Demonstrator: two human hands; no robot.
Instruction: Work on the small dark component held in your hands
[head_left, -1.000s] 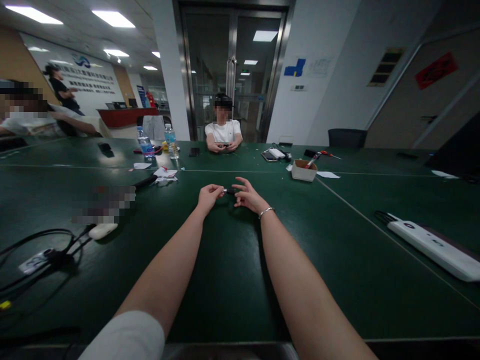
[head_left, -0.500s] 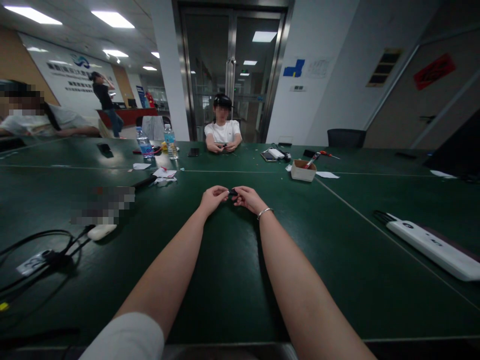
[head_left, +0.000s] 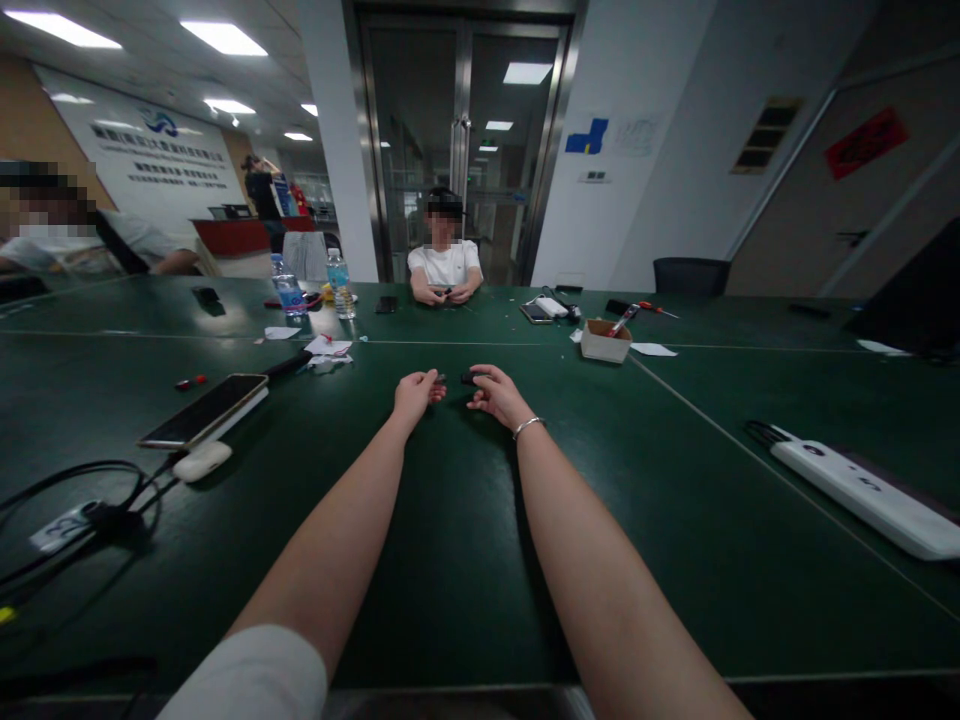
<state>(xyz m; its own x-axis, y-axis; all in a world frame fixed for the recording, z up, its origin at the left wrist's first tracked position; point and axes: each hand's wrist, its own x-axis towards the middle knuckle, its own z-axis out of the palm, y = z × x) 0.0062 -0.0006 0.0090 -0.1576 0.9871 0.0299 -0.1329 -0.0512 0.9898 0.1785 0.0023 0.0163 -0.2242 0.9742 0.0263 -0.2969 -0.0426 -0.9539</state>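
Observation:
Over the green table (head_left: 465, 560), my left hand (head_left: 415, 398) pinches a small dark piece (head_left: 441, 379) between thumb and fingertips; its tip just shows. A short way to the right, my right hand (head_left: 500, 396), with a silver bangle on the wrist, grips a small black object (head_left: 471, 378) that points left. A narrow gap separates the two pieces. Both are too small for me to tell their kind.
At left lie a phone (head_left: 206, 412), a white rounded case (head_left: 202, 462) and black cables (head_left: 112, 515). A small box (head_left: 606, 342) and water bottles (head_left: 340, 285) stand farther off. A white device (head_left: 862, 490) lies at right. Across the table sits a person (head_left: 445, 260).
The two small pieces, together between my hands before, are now apart. My left hand has moved slightly left; my right hand has hardly moved. A standing person in the background has moved right.

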